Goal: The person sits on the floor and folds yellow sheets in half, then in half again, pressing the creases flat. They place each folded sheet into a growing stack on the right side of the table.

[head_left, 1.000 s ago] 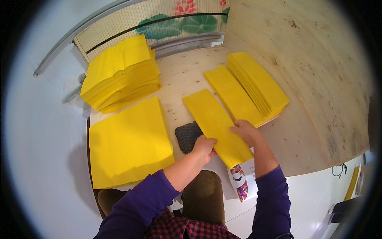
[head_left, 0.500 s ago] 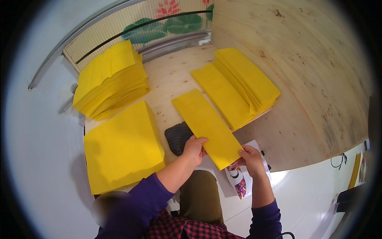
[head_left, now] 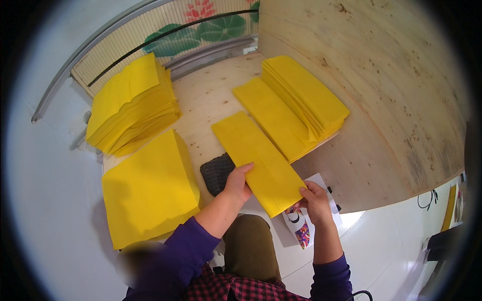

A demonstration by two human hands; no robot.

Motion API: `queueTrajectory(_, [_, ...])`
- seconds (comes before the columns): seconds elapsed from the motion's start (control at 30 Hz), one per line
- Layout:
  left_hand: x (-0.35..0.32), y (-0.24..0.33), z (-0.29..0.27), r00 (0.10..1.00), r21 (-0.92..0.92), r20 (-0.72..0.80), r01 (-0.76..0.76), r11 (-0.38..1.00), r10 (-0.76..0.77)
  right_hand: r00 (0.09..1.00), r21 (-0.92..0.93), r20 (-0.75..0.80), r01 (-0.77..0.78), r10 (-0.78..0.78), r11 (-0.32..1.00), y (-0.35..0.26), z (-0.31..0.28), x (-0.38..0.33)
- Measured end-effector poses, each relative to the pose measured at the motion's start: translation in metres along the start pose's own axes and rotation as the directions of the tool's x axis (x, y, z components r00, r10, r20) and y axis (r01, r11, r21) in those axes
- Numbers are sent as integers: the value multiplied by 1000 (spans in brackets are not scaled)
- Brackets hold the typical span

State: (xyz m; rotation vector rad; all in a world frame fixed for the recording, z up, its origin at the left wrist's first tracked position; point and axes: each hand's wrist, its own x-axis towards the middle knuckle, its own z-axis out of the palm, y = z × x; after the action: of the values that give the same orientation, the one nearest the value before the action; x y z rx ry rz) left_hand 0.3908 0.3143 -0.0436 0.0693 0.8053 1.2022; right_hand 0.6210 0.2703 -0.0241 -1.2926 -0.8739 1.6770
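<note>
Between my hands lies a long folded yellow sheet (head_left: 258, 163), slanting from far left to near right; I cannot tell whether it is paper or cloth. My left hand (head_left: 238, 184) grips its left long edge, thumb on top and fingers hidden beneath. My right hand (head_left: 316, 201) pinches its near right corner, thumb on top. Just beyond it, a pile of similar folded yellow sheets (head_left: 301, 108) rests on the wooden table (head_left: 208, 100). A dark grey textured pad (head_left: 215, 173) sits partly under the held sheet, beside my left hand.
A tall stack of wide yellow sheets (head_left: 148, 188) stands at the near left, with another uneven yellow stack (head_left: 130, 103) behind it. A wooden panel (head_left: 371, 85) rises on the right. White printed paper (head_left: 321, 190) shows below my right hand. A slatted painted screen (head_left: 175, 40) borders the back.
My left hand has slid slightly up the sheet's edge, and its thumb now points further away from me. The right hand keeps its pinch. The whole view has shifted a little.
</note>
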Motion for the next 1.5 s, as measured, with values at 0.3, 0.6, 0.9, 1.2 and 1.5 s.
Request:
queueTrajectory(0.3, [-6,2,10,990,-117,143,26,993,-9,953,-335,10,289,-304,897,-39,13,-38])
queueTrajectory(0.6, [-37,41,17,871,-333,438,-74,940,224,844,-284,136,534,-518,796,-58,22,-74])
queueTrajectory(0.9, [-73,70,7,889,-313,341,-200,928,307,850,-191,286,503,-442,843,-45,27,-73])
queueTrajectory(1.2, [-102,93,-3,856,-332,350,-266,905,380,748,-153,323,646,-580,748,-36,11,-41])
queueTrajectory(1.5, [-98,104,-4,841,-345,370,-270,899,394,624,-696,-357,319,-695,644,-25,-45,102])
